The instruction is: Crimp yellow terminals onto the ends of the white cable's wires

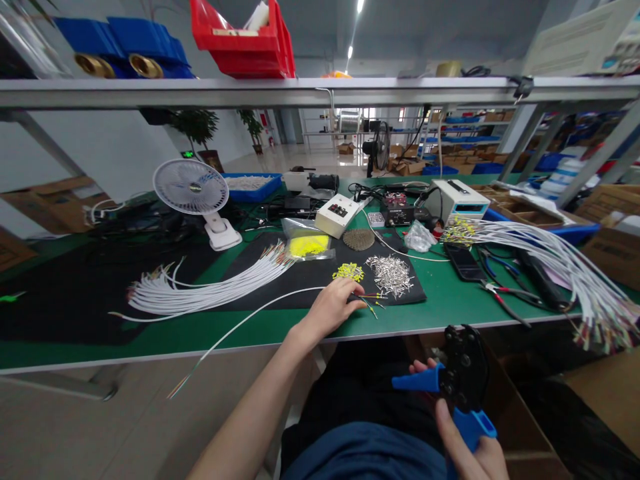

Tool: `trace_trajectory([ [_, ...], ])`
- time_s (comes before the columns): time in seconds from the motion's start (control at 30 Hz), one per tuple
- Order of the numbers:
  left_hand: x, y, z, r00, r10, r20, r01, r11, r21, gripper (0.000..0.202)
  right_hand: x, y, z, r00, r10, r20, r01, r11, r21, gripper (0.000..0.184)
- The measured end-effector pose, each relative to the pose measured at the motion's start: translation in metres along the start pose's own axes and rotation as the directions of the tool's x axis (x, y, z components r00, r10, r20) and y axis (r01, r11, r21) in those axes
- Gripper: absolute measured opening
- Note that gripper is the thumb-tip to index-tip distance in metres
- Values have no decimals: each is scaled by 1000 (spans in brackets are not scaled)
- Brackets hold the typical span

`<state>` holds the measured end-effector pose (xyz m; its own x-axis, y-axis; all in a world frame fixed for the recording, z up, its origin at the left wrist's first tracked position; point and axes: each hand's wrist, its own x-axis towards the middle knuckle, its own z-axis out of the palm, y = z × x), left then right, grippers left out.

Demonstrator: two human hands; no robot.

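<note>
My left hand point(334, 305) rests on the black mat point(320, 280) at the table's front edge, fingers pinched on a white cable point(260, 313) whose thin coloured wire ends stick out to the right. Small yellow sleeves point(349, 271) and a pile of silver metal terminals point(391, 275) lie just beyond it. My right hand point(467, 443) is below the table edge over my lap, wrapped round the blue handles of a black-headed crimping tool point(463, 377).
A bundle of white cables point(210, 287) lies at left, another bundle point(560, 267) at right. A white desk fan point(193, 190), control boxes point(340, 213), a phone point(463, 261), pliers point(505, 297) and a blue tray point(247, 187) stand behind. A shelf point(320, 90) runs overhead.
</note>
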<state>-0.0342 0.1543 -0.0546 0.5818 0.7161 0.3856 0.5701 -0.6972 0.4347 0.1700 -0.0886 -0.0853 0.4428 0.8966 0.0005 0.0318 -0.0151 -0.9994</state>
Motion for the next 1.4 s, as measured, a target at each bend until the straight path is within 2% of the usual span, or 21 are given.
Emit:
trace_trajectory([
  [0.1,-2,-4,3,998,-55,12,55,998,41,17,3,-6,0,994,107,14,-107,993,54,60],
  [0.3,6,-14,0,971,-226,-84,238,950,202,18,5,-11,-5,990,109,85,-115,991,71,58],
  [0.4,14,-16,4,960,-276,-46,278,920,278,18,5,-8,-3,988,136,67,-140,989,55,59],
  [0.53,25,-16,13,938,-347,-10,330,881,340,19,6,-4,-1,991,101,91,-106,993,48,60],
  [0.7,33,-17,17,904,-427,-12,407,854,324,22,6,-8,0,991,112,74,-115,993,36,56],
  [0.87,24,-9,8,888,-451,-86,459,868,188,23,6,-9,0,981,157,118,-170,979,110,55],
  [0.97,6,-1,-2,875,-462,-143,471,881,36,20,7,-3,1,968,215,128,-237,952,194,56],
  [1.07,-21,14,-8,861,-489,-144,464,869,-173,14,8,1,5,952,269,146,-303,897,322,54],
  [1.17,-52,42,-8,862,-498,-95,426,813,-398,17,9,0,12,933,316,172,-360,821,443,56],
  [1.23,-72,66,-5,873,-485,-54,392,762,-516,28,8,-2,17,923,330,201,-386,789,479,66],
  [1.3,-89,91,-2,883,-468,-3,373,707,-600,38,6,-4,20,906,334,258,-419,785,457,80],
  [1.4,-107,122,2,887,-455,76,366,593,-717,32,1,-7,23,889,320,328,-434,818,377,84],
])
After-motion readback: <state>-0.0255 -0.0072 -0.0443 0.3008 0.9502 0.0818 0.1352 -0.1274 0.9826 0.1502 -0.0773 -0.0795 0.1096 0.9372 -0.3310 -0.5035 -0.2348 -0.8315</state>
